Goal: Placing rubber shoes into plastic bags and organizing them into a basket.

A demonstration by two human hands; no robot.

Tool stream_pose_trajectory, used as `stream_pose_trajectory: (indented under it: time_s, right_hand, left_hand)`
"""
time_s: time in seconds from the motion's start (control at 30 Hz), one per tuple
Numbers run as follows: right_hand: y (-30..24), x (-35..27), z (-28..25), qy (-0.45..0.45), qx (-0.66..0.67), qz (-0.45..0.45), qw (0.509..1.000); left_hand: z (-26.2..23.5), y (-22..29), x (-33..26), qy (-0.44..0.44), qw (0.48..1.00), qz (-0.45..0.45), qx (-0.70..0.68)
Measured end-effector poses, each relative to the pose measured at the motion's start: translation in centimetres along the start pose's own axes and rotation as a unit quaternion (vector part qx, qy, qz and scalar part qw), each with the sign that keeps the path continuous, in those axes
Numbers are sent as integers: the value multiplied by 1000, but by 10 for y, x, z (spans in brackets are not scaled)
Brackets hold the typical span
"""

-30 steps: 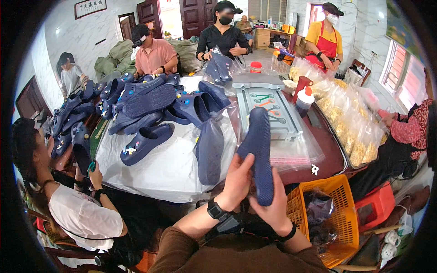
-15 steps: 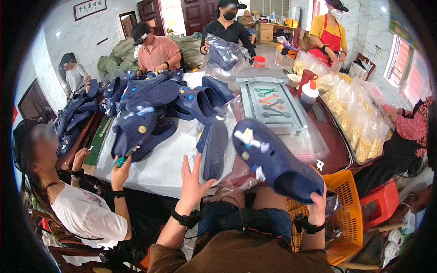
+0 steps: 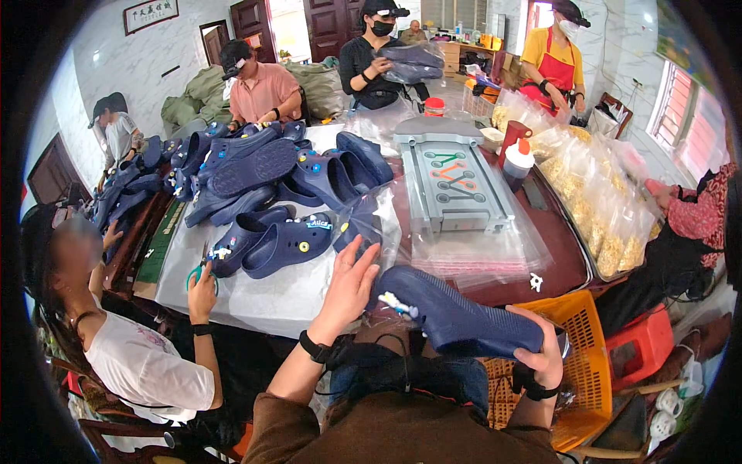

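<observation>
My right hand grips a navy clog by its heel end, holding it above my lap with its side facing me. Small white and coloured charms sit near the clog's toe. My left hand is open, fingers spread, just left of that toe; whether it touches the clog I cannot tell. Beyond my left fingers lies another navy clog in a clear plastic bag, partly hidden. A pair of charm-covered clogs rests on the white table covering to the left.
A co-worker's hand at the left holds green-handled scissors. Several clogs are heaped at the far left. A grey plastic case stands on clear bags. An orange basket is by my right arm.
The clog in my right hand has turned from its top to its side and come left. My left hand has moved right and up. The co-worker at the back has lifted bagged clogs.
</observation>
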State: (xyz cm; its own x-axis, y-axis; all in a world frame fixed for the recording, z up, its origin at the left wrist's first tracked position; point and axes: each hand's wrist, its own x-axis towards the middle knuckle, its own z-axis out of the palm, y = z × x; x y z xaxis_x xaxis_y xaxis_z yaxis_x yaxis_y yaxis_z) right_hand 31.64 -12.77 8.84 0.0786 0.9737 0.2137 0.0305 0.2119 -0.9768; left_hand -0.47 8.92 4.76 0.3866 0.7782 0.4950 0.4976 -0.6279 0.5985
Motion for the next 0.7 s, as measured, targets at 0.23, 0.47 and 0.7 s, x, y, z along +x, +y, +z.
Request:
stream_pose_trajectory:
  time_s: [0.23,0.47,0.7]
  right_hand:
    - [-25,-5,36,-24,-260,-47,964]
    - [5,10,68,79,-242,-98,962]
    - [53,24,91,80,-257,-129,954]
  left_hand:
    - [22,30,16,-5,994,68,91]
    - [31,45,17,-51,994,75,68]
    - [31,49,21,-29,997,69,-23]
